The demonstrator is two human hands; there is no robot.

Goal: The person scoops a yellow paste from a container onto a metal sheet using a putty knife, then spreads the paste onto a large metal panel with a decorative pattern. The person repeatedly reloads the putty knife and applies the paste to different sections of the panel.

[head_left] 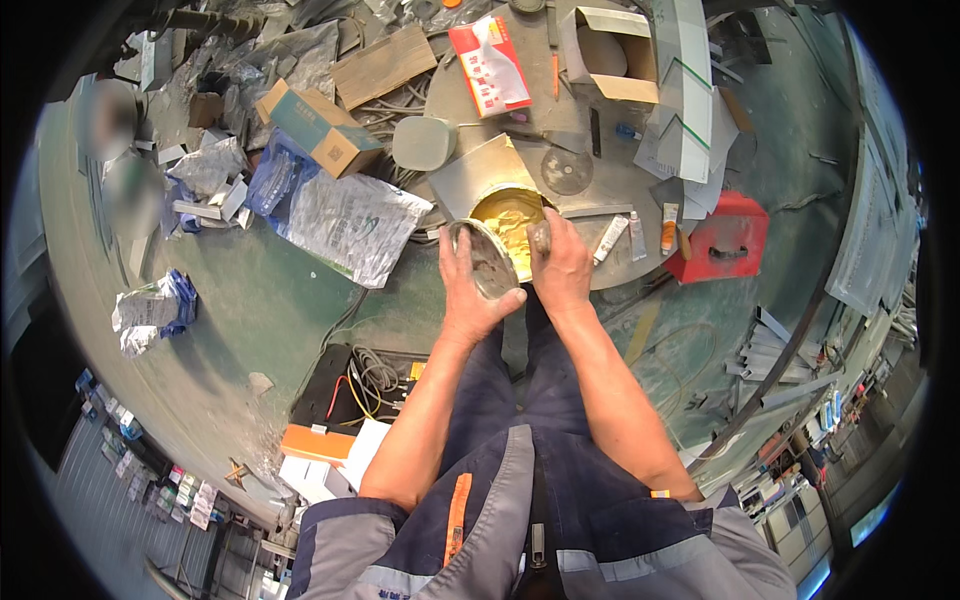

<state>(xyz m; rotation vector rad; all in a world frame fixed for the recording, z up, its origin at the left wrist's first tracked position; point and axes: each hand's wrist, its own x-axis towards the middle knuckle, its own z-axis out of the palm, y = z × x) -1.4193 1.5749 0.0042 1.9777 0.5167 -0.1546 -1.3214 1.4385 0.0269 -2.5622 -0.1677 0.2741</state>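
So the can (521, 258) is already open: it's a round metal one with a crinkly yellow inside, near the front edge of the cluttered tabletop (622, 188), mouth turned toward the wearer and right between the two hands. The round lid (489, 262) is off it, held just at the can's left with its grimy grey face showing, so uncovering it looks done to me and what's left is whatever the inside is for. Can't really tell if that yellow is contents or some sort of lining, and I don't see any of it spread on the stuff around. Finger-wise, the left hand (467, 288) is spread wide across the lid, thumb on the near edge and the other fingers round the far side, so it's gripping it. The right hand (566, 262) has its fingers curled in by the can's right rim, seemingly touching; there's a greyish lump at the tips and I honestly can't tell if that's something held or just a dirty thumb, so no idea how tightly they're closed. Nearby on the right lie two pale tubes (611, 238) and an orange-and-white tube (669, 228), none of them being touched
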